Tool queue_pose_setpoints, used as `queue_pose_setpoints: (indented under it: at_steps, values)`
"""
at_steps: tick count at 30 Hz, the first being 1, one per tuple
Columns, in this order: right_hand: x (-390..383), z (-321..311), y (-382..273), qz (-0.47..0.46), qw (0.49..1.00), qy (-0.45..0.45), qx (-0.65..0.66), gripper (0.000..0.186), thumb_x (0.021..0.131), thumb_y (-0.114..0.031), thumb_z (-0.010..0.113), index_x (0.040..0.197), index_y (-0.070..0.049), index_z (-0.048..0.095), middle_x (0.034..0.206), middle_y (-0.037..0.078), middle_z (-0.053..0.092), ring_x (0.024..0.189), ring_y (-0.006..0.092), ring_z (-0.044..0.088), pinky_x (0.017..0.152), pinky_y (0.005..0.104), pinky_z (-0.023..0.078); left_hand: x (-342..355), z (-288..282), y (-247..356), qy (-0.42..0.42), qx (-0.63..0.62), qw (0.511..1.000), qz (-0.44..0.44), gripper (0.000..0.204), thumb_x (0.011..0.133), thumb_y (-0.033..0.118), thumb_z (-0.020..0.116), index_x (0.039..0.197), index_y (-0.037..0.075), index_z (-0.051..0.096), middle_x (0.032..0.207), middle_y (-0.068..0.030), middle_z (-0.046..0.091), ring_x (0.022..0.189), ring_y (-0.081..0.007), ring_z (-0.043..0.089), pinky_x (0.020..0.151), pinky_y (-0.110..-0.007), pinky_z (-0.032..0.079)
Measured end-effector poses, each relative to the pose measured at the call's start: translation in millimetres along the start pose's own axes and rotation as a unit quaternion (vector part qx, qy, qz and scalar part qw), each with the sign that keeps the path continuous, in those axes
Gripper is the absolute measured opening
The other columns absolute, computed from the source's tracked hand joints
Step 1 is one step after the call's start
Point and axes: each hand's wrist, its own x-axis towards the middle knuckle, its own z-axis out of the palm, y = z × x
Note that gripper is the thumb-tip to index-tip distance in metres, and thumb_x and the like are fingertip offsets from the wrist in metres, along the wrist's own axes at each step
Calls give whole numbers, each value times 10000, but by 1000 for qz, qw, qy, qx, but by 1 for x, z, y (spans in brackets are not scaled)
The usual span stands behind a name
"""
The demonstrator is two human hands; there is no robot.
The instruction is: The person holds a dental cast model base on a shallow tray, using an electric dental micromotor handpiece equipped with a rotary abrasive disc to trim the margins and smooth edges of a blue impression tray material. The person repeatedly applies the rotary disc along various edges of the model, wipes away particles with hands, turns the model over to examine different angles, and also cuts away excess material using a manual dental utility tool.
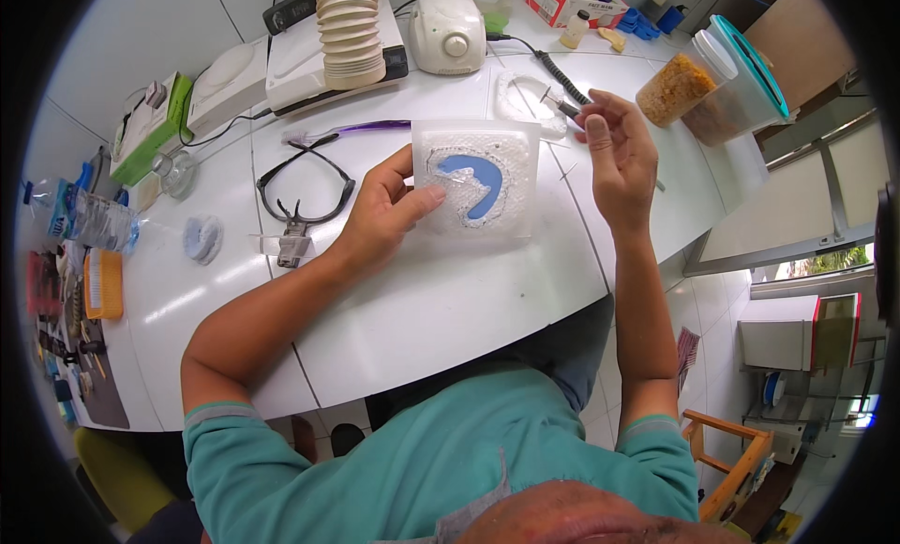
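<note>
My left hand (398, 197) grips a square, translucent plastic sheet (514, 183), thumb on its front, with a blue U-shaped piece (488, 178) surrounded by a bumpy clear surface. My right hand (616, 160), to the right of the sheet, has its fingers on a slim dark handpiece (567, 107) with a thin metal tip, beside a coiled cord (553, 66). Just behind the sheet lies a white U-shaped cast (514, 83). A purple-handled tool (366, 126) and black-framed glasses (270, 178) lie left of the sheet. A small thin metal piece (567, 172) lies near my right hand.
The tiled worktop (441, 310) holds a white hose (349, 33), a white control box (447, 33), tubs (680, 89) at back right, a metal fixture (291, 247), a blue-white mold (202, 239) and bottles (103, 225) at left. A wooden stool (727, 469) stands lower right.
</note>
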Motion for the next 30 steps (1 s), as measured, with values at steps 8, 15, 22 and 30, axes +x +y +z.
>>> queue_pose_setpoints:
  at_steps: [8, 15, 22, 30]
  values:
    - [-24, 20, -21, 340, 814, -234, 409, 574, 1014, -212, 817, 1458, 80, 599, 1169, 151, 772, 1037, 189, 763, 894, 325, 630, -1, -1, 7, -40, -1, 999, -13, 544, 1028, 188, 693, 1505, -49, 586, 1348, -144, 731, 1205, -187, 699, 1097, -364, 546]
    - [-34, 22, -14, 384, 759, -263, 455, 520, 984, -199, 831, 1381, 91, 662, 1259, 209, 768, 1164, 272, 757, 1051, 447, 605, -1, 0, 8, -74, 20, 997, -23, 475, 1066, 209, 706, 1449, -64, 643, 1309, -138, 756, 1195, -177, 705, 1092, -351, 544]
    - [-42, 29, -5, 389, 729, -248, 505, 514, 977, -190, 835, 1363, 106, 669, 1259, 213, 767, 1171, 301, 758, 1083, 460, 591, 0, -1, 10, -93, 25, 995, -33, 447, 1093, 175, 675, 1470, -60, 624, 1330, -124, 752, 1187, -166, 714, 1085, -345, 551]
    - [-42, 30, -4, 396, 716, -250, 517, 531, 993, -193, 822, 1385, 118, 646, 1281, 218, 758, 1181, 303, 756, 1087, 466, 590, 2, 0, 9, -94, -1, 994, -51, 462, 1101, 164, 669, 1503, -50, 597, 1332, -118, 750, 1188, -163, 716, 1072, -339, 563]
